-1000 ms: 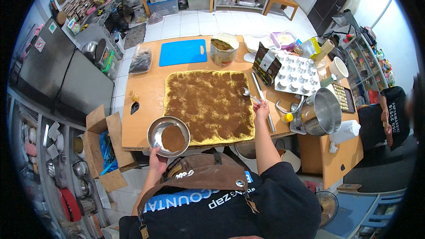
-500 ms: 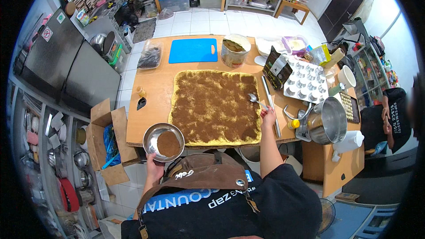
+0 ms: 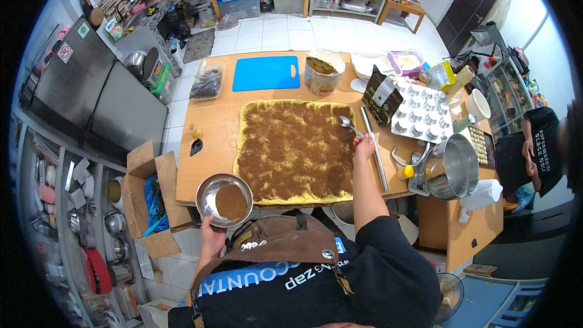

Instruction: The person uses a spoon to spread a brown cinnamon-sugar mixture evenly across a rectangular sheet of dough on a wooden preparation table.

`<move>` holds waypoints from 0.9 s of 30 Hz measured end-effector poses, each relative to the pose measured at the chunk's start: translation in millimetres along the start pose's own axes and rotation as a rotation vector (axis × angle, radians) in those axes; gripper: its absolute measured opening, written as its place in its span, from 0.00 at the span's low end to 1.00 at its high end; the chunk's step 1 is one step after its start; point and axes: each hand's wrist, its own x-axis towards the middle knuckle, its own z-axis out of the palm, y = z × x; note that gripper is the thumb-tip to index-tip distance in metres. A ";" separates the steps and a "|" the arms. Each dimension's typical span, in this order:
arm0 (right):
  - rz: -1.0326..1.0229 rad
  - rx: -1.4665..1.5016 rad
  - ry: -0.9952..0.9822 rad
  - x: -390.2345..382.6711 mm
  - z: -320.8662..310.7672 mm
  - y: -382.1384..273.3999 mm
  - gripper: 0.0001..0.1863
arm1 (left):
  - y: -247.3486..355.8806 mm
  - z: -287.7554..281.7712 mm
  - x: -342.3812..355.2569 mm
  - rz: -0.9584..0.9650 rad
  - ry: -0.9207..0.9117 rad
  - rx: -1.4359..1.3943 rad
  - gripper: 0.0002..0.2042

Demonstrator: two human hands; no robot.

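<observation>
A flat rectangle of yellow dough [image 3: 349, 196] lies on the wooden table, mostly covered by a layer of brown powder [image 3: 285, 152] with paler patches showing through. My right hand [image 3: 364, 145] is closed around the handle of a metal spoon [image 3: 344, 121], whose bowl is over the dough's far right part. At the table's near left edge, my left hand [image 3: 212, 231] grips a steel bowl [image 3: 209, 195] by its side. More of the brown powder [image 3: 232, 202] sits inside that bowl.
Right of the dough lie a metal rod [image 3: 374, 149], a dark pouch [image 3: 382, 97], a white muffin tray [image 3: 421, 111] and a large mixing bowl [image 3: 455, 167]. Beyond it are a blue cutting board [image 3: 265, 73] and a tub [image 3: 323, 79]. Another person [image 3: 534, 155] is at far right.
My right hand has moved the spoon a little farther from me along the dough's right side. My left hand still grips the bowl. The whole view has shifted slightly.
</observation>
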 end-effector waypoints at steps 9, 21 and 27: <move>-0.105 -0.094 0.001 -2.9 18.3 -9.5 0.08 | 3.3 -12.4 -13.8 0.053 -0.006 -0.037 0.23; -0.203 -0.163 -0.232 -12.4 20.0 -0.2 0.09 | 6.7 -6.6 -10.2 0.067 -0.003 -0.019 0.23; -0.218 -0.174 -0.126 16.6 18.6 1.6 0.10 | 10.9 3.6 -11.4 0.041 -0.024 0.005 0.21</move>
